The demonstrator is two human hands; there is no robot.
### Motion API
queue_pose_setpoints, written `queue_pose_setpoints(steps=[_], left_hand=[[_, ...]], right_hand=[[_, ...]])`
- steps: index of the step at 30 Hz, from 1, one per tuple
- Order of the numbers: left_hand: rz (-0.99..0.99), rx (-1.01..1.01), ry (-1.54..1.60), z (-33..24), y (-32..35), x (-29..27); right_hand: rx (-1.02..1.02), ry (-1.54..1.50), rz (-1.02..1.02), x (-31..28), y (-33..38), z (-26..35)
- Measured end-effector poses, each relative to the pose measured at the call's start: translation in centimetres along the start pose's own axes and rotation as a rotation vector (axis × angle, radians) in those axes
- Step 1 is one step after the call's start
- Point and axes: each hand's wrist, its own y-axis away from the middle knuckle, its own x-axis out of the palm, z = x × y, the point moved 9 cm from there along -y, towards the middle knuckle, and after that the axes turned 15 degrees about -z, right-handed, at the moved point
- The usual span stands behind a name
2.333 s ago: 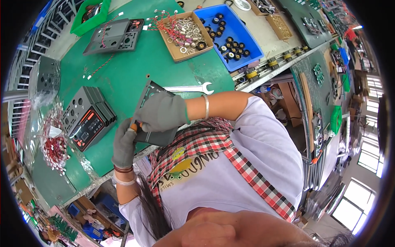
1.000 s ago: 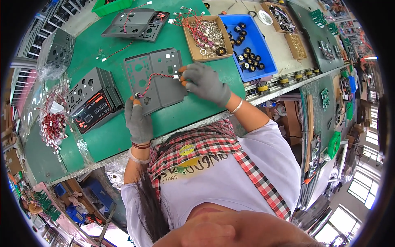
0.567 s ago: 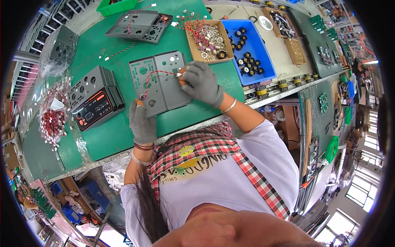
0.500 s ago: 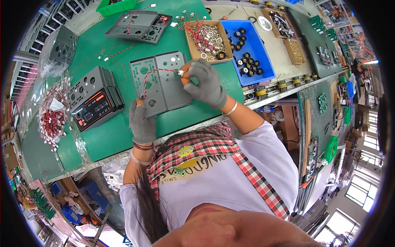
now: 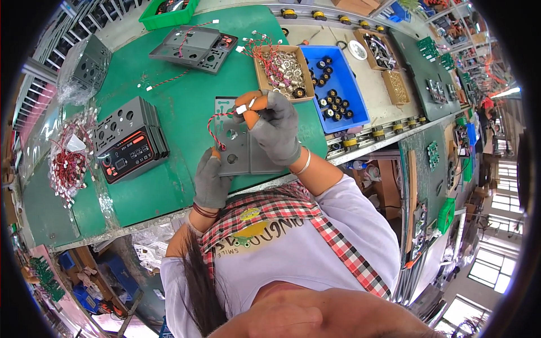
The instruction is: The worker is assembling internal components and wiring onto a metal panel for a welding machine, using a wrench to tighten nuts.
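Observation:
A grey sheet-metal panel (image 5: 241,147) with round and slotted cutouts lies near the table's front edge. My left hand (image 5: 212,181), in a grey glove with a bare fingertip, grips its left edge beside the lower end of a twisted red-and-black cable (image 5: 212,128). That end sits at a hole in the panel. Above the panel, my right hand (image 5: 276,127), gloved with bare thumb and forefinger, is closed in a pinch on the cable's white connector (image 5: 241,109). Between my hands the cable arches over the panel. My right hand hides the panel's far right part.
Left of the panel stands a stack of grey panels (image 5: 132,141), beside a bundle of cables (image 5: 70,158). Beyond are more panels (image 5: 194,48) and a green bin (image 5: 169,17). A cardboard box (image 5: 309,84) of metal nuts adjoins a blue tray (image 5: 360,107) of black round parts.
The panel and my left hand have shifted right and nearer to me. My right hand has come nearer and slightly left, still pinching the connector, and the cable's arch is tighter.

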Motion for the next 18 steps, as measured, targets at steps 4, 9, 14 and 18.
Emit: queue_pose_setpoints(steps=[4,9,14,18], left_hand=[[0.013,0.458,-0.437,-4.1,0.6,0.4],[0.018,0.384,-0.410,-3.9,0.5,0.4],[0.005,0.392,-0.413,-3.6,0.5,0.1],[0.018,0.367,-0.375,-3.5,0.2,0.2]], right_hand=[[0.053,0.072,0.015,-0.2,0.2,-0.8],[-0.057,0.164,-0.015,0.2,0.5,-0.6],[-0.024,0.330,0.063,1.2,-0.3,0.1],[0.064,0.310,0.085,1.2,-0.5,0.0]])
